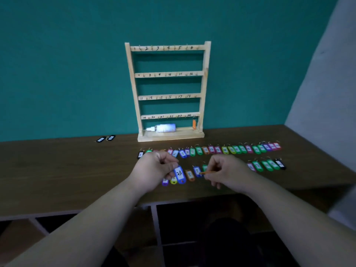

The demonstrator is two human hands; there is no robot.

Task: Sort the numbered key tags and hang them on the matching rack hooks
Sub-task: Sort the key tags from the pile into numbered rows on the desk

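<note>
Blue tag 23 [179, 174] pinched in left grip [154, 168], just above tabletop [77, 170] rows. Right grip [227, 170] pinches thin orange piece [207, 172]. Rack [165, 74] well apart. Risk: tiny hooks, so wrong hook or ring slips off.

Bare skin only: L forearm [92, 218] & R forearm [289, 214] uncovered right to frame edge. L hand [155, 168], R hand [229, 170] bare. Dark mass [229, 239] low centre, poss. dark trousers; can't tell.

Blue tag [179, 174] reads 23 (rack [167, 74] numbered 1–24).
</note>
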